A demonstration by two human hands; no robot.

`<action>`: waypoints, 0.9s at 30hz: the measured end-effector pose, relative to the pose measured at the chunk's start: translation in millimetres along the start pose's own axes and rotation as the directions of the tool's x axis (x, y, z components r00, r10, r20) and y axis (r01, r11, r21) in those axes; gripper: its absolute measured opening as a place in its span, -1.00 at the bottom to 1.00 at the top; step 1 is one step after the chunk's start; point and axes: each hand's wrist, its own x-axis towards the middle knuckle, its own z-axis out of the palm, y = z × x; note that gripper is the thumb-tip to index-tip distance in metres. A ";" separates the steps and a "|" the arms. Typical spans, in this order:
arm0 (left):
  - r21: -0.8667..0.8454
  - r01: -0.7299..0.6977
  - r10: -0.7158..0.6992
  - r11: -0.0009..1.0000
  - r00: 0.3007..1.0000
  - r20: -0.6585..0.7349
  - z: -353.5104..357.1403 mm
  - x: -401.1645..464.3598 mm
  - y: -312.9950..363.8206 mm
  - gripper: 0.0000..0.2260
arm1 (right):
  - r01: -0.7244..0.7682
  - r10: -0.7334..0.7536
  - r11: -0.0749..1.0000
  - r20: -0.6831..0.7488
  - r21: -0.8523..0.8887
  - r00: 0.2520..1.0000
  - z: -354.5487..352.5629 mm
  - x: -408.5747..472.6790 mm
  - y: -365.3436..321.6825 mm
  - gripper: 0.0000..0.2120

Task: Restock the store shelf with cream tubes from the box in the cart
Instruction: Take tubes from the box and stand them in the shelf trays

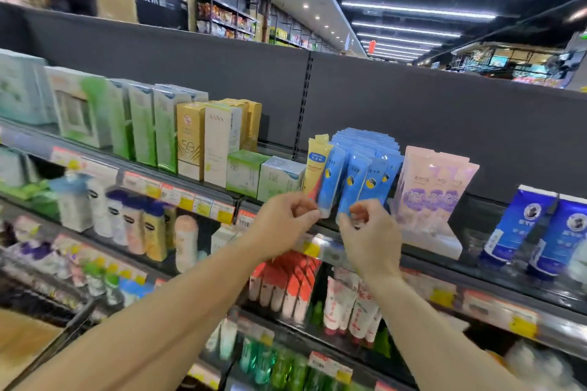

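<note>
Both hands are up at the top shelf (422, 259) now: the left hand (286, 220) pinches the base of a light blue cream tube (330, 179) standing just right of the yellow tube (316, 168), and the right hand (370, 230) has fingers curled at the foot of the next blue tube (352, 186) (whether it truly grips is hard to tell). More blue tubes (365, 143) are stacked behind; pink tubes (435, 179) stand further right of the yellow one.
</note>
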 end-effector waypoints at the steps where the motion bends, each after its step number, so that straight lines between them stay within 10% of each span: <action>1: 0.035 0.019 -0.018 0.999 0.999 -0.028 -14.2 -4.6 -9.1 -0.98 | 0.011 -0.011 1.000 0.035 0.000 0.999 9.2 -9.0 -11.4 -0.88; 12: 0.413 0.330 -0.249 0.849 0.939 -0.239 -297.1 -126.7 -142.3 -0.74 | 0.151 -0.145 0.988 0.454 0.022 0.879 219.6 -132.5 -223.5 -0.80; 27: 0.749 0.617 -0.410 0.242 0.765 -0.497 -568.9 -284.4 -270.6 -0.41 | 0.395 -0.375 0.904 0.743 0.162 0.554 437.4 -300.8 -477.7 -0.60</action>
